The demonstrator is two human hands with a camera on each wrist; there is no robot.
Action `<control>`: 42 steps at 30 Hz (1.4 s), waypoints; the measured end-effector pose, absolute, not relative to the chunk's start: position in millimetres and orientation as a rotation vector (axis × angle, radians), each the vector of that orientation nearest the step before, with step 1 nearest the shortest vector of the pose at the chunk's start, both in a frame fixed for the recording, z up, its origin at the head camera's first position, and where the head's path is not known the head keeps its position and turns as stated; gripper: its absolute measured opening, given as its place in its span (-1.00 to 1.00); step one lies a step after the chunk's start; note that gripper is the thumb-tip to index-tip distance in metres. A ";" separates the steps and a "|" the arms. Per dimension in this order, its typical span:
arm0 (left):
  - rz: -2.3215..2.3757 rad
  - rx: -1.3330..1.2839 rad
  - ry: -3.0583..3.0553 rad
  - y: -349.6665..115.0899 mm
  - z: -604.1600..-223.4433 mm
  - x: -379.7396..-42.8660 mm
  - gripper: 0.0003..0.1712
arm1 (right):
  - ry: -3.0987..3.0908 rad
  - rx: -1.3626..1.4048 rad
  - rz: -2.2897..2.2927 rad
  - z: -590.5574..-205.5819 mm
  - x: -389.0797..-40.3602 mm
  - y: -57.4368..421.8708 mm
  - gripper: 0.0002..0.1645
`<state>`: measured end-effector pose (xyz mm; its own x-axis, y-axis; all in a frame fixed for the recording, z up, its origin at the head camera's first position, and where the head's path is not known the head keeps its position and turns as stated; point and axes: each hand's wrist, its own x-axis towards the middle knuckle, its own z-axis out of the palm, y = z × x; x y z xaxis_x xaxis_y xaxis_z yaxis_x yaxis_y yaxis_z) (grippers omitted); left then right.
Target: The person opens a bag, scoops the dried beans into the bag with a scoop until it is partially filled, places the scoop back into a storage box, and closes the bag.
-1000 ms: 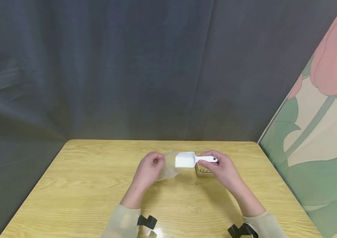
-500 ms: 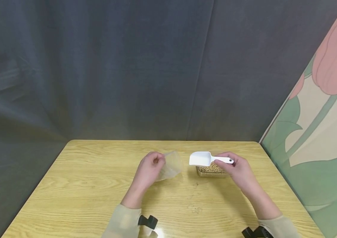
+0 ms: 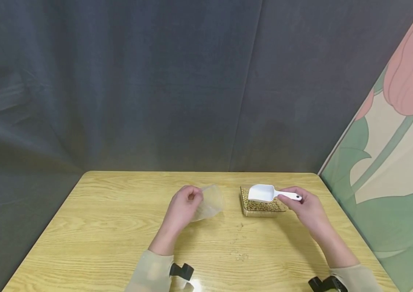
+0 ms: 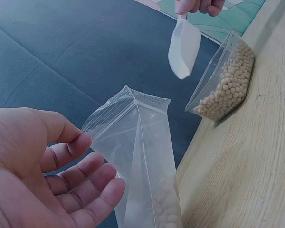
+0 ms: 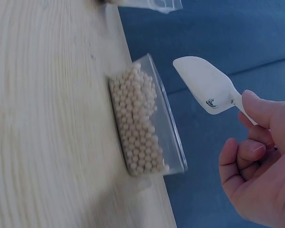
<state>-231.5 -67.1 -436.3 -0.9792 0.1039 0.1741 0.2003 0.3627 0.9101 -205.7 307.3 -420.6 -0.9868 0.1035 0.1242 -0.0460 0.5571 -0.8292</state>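
Note:
My left hand (image 3: 185,203) pinches the top edge of a clear zip bag (image 4: 137,137) between thumb and forefinger. Round beige beans (image 4: 165,204) lie in the lower part of that bag, and its mouth gapes a little. With my right hand (image 3: 306,209) I hold a white plastic scoop (image 3: 262,193) by its handle, the scoop's bowl pointing left. The scoop is above a clear rectangular container (image 5: 173,135) of the same kind of beans (image 5: 135,123). No beans show in the scoop's bowl in the head view.
The container stands on a wooden table (image 3: 100,227) to the right of the bag. A dark curtain (image 3: 162,89) hangs behind the table, and a flower-patterned cloth (image 3: 392,162) runs along its right side. Wrist straps with black mounts (image 3: 181,271) sit on both sleeves.
My right hand has carried the scoop rightward from the bag's mouth to above the container of beans. My left hand stays in place with the bag.

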 end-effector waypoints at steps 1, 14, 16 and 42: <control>-1.701 -0.283 -2.522 -67.0 -436.2 -231.5 -0.74 | -2.629 -0.051 1.404 -421.2 -205.9 309.6 -0.50; -1.707 -0.276 -2.528 -66.1 -436.5 -230.9 -0.73 | -2.719 -0.074 1.284 -428.6 -213.8 338.1 -0.46; -1.711 -0.276 -2.529 -66.0 -436.5 -230.8 -0.73 | -2.738 -0.073 1.273 -428.5 -214.8 342.0 -0.45; -1.708 -0.290 -2.537 -67.3 -435.0 -229.8 -0.76 | -2.962 0.106 1.172 -407.3 -229.3 368.3 -0.59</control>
<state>-229.8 -67.3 -435.0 -0.9798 0.1173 0.1620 0.1942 0.3650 0.9105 -229.3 368.3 -407.3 -0.9967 -0.0787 -0.0176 -0.0453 0.7273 -0.6848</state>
